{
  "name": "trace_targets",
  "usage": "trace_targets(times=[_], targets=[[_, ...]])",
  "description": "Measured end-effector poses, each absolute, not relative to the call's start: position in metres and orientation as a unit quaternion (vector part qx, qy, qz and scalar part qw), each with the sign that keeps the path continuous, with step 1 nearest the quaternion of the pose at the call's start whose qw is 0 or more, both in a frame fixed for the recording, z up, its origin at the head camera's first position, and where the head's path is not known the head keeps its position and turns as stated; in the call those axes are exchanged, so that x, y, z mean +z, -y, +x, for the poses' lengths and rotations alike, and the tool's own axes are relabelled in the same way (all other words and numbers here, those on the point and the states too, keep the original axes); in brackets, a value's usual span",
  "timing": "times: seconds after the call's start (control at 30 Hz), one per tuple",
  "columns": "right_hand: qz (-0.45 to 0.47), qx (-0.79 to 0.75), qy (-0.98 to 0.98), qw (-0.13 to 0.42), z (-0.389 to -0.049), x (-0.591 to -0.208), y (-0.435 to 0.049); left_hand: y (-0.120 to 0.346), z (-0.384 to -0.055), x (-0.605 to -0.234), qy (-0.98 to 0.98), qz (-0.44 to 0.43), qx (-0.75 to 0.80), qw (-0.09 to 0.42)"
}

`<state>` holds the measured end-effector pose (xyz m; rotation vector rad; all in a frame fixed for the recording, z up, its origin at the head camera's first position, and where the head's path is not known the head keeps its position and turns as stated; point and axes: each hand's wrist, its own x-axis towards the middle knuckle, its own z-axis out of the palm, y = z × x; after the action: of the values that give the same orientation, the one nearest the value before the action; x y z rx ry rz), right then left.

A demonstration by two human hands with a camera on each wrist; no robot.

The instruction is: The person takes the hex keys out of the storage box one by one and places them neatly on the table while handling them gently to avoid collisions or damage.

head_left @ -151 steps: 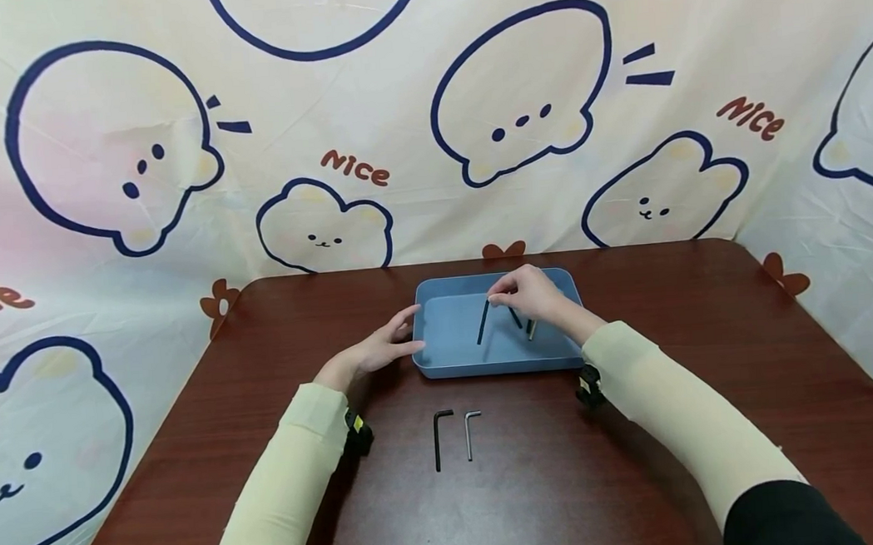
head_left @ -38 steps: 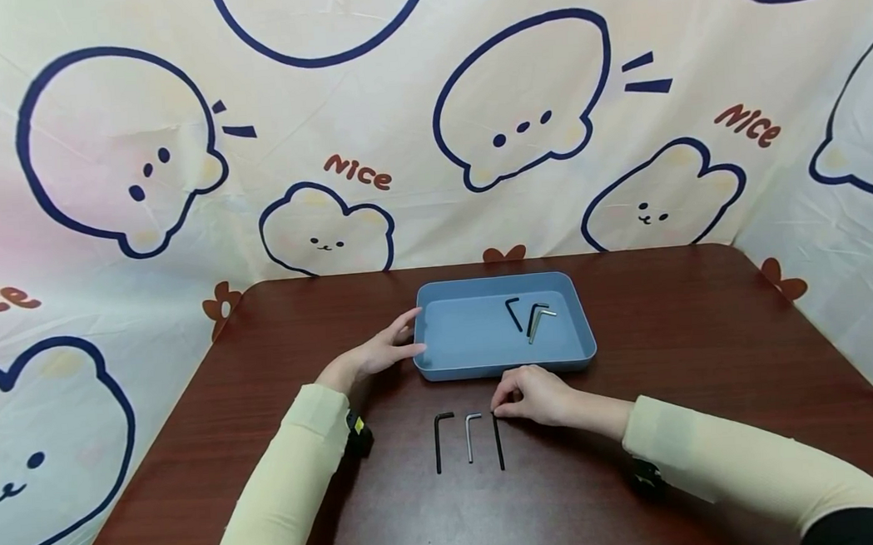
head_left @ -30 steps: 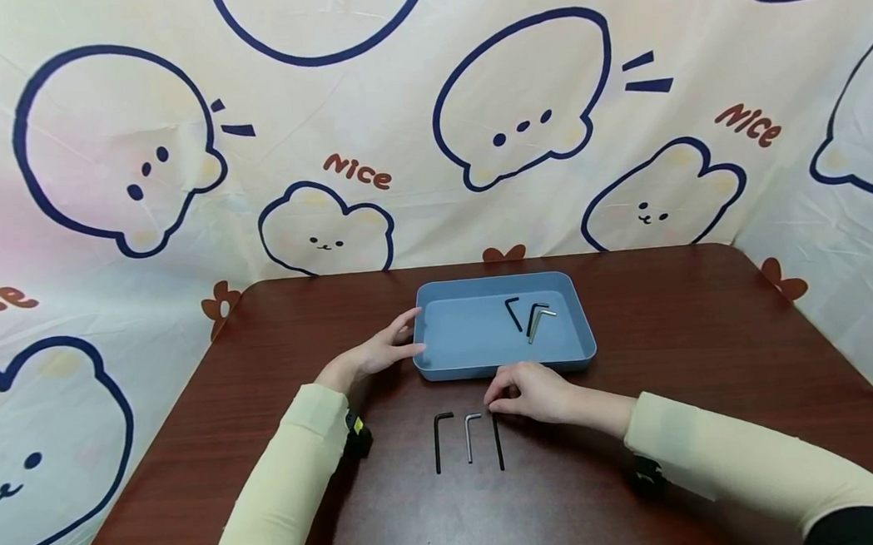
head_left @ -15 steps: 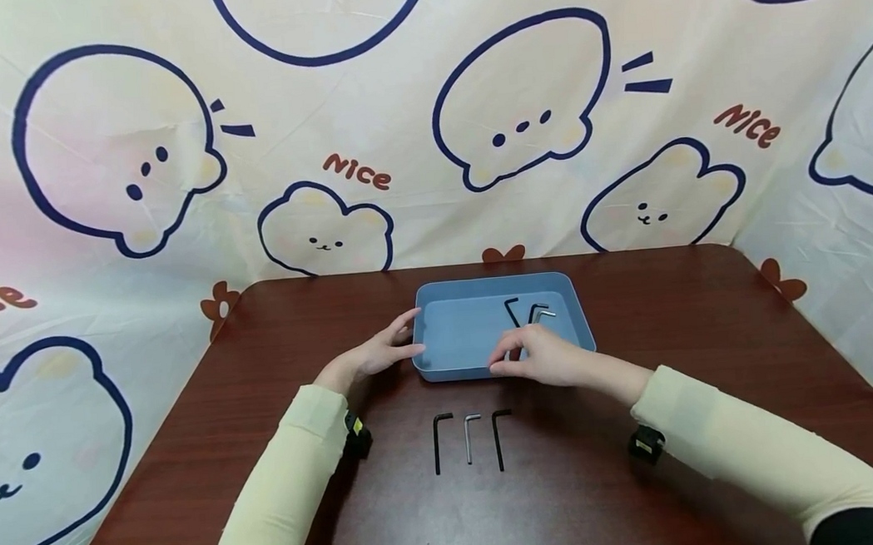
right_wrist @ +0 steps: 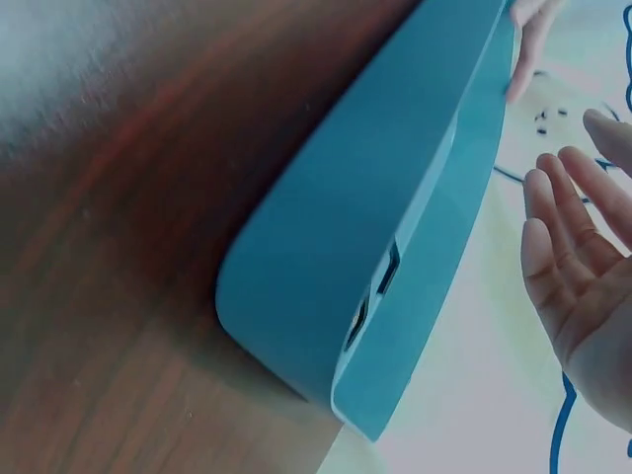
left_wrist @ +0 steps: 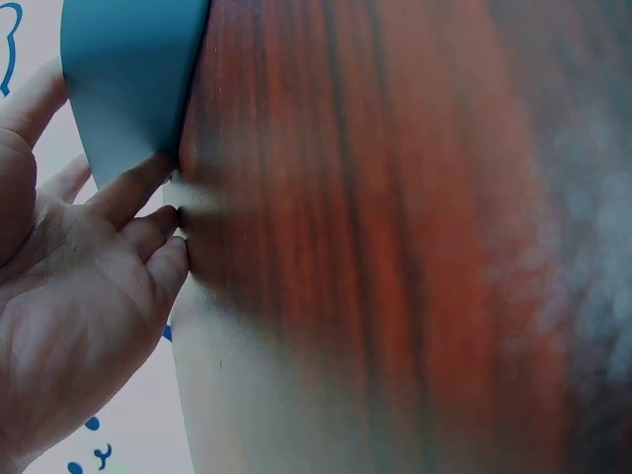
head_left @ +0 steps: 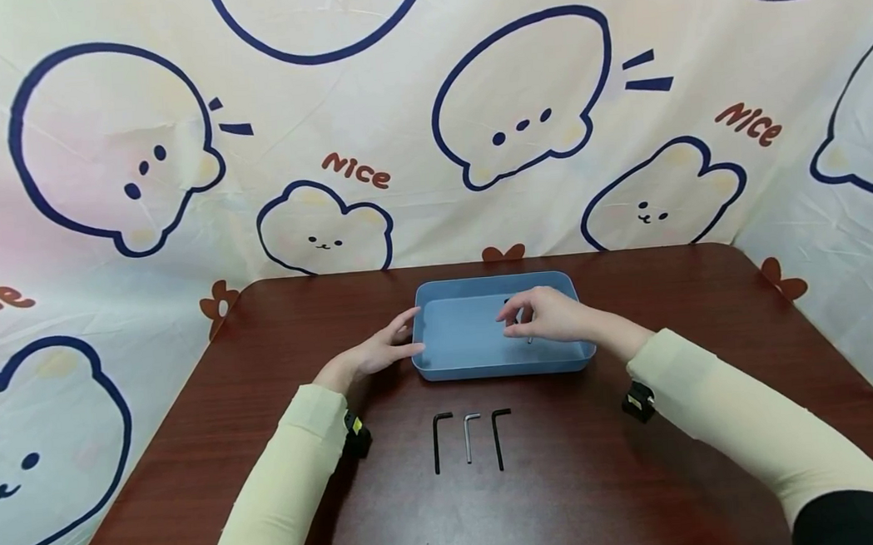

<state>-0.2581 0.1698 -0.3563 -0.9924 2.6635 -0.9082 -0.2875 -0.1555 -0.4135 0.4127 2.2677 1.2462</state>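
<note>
My left hand [head_left: 370,352] rests its fingers against the left end of the blue tray [head_left: 450,372]. In the left wrist view those fingers [left_wrist: 138,193] touch the tray's outer wall. Above the tray's right half hovers my right hand [head_left: 547,314], its fingers loosely bent with nothing between them. Hex keys in the tray are mostly hidden beneath it; the right wrist view shows parts of a dark hex key [right_wrist: 390,269] and another hex key [right_wrist: 357,321]. On the table before the tray lie a black hex key [head_left: 436,446], a silver hex key [head_left: 468,441] and another black hex key [head_left: 498,442], side by side.
The brown wooden table [head_left: 391,509] bears everything. Behind and beside it hangs a cloth backdrop [head_left: 418,223] with cartoon bears. A black wrist camera [head_left: 639,400] sits on the right sleeve.
My right hand carried a black hex key from the tray, laid it right of the silver one and let go. It then moved back up over the tray. The left hand stayed put.
</note>
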Motion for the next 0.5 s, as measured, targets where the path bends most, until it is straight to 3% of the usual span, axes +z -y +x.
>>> trace_targets(times=[0.5], targets=[[-0.247, -0.291, -0.92, 0.087, -0.295, -0.357, -0.183, 0.156, -0.288, -0.415, -0.839, 0.155, 0.456, 0.252]])
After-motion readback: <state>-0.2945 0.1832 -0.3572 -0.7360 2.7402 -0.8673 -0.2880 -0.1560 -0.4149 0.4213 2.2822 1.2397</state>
